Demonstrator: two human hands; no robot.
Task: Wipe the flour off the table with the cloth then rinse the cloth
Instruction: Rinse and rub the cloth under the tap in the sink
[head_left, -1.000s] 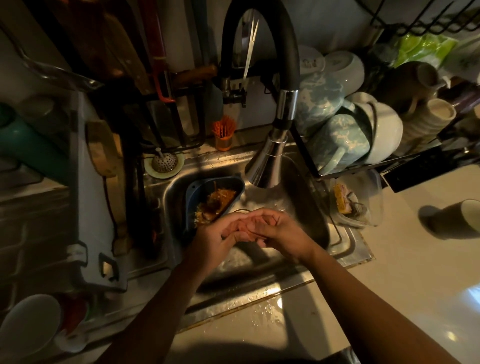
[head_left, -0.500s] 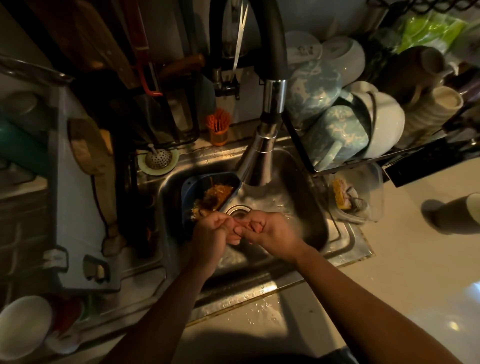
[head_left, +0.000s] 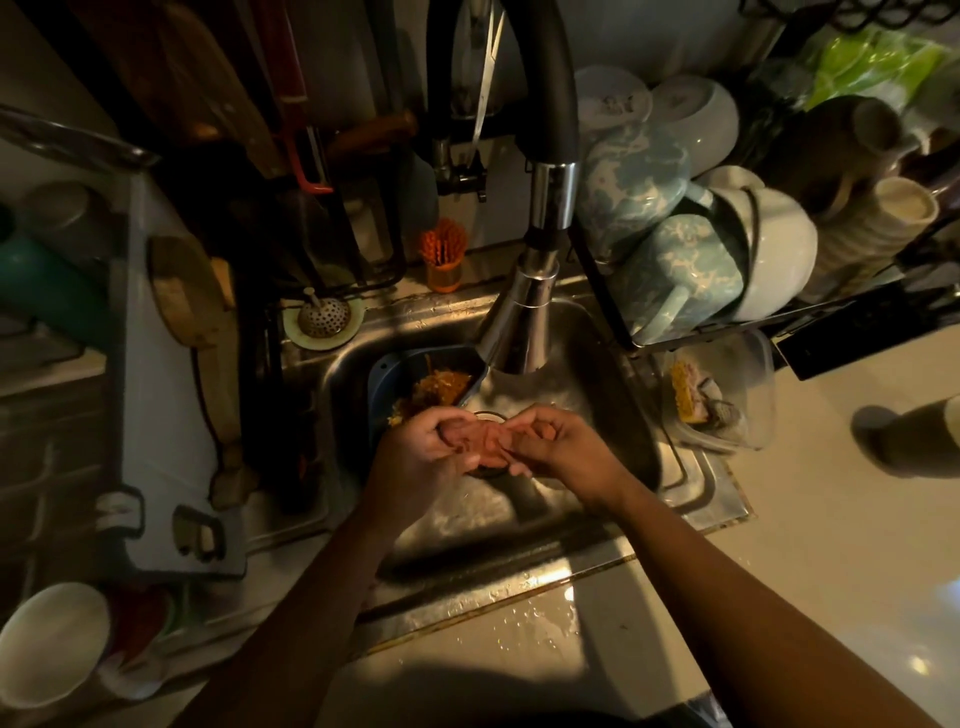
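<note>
At the near left, a white cup (head_left: 49, 644) is being seen beside a grey rack (head_left: 156, 426); a wooden board (head_left: 189, 291) is being leaned along that rack's right side; further right, a perforated plug (head_left: 323, 316) is being rested on the far rim of the steel sink (head_left: 457, 530), and an orange brush holder (head_left: 442, 262) is being stood just beyond it by the wall; in the sink's far left corner, a blue strainer basket (head_left: 389, 376) is being occupied by orange-brown food scraps; the tap (head_left: 522, 322), black-hosed with a chrome head, is being pointed down into the basin just right of that basket.

Below the tap head, over the middle of the sink, the left hand (head_left: 421, 460) and the right hand (head_left: 563, 452) are being held together; the fingers of both are being curled inward, tips touching the other hand; whether anything is being grasped between them cannot be told in the dim light; where the cloth is lying cannot be told either.

Right of the tap, blue marbled mugs (head_left: 675, 280) are being stacked in a dish rack (head_left: 841, 317); below it, a clear container (head_left: 753, 364) is being set on the sink's right ledge, with a yellow sponge (head_left: 684, 400) inside; the pale table (head_left: 805, 561) is being wetted by droplets (head_left: 535, 618) near the sink's near rim; a dark cup (head_left: 919, 441) is being cut off by the right edge.
</note>
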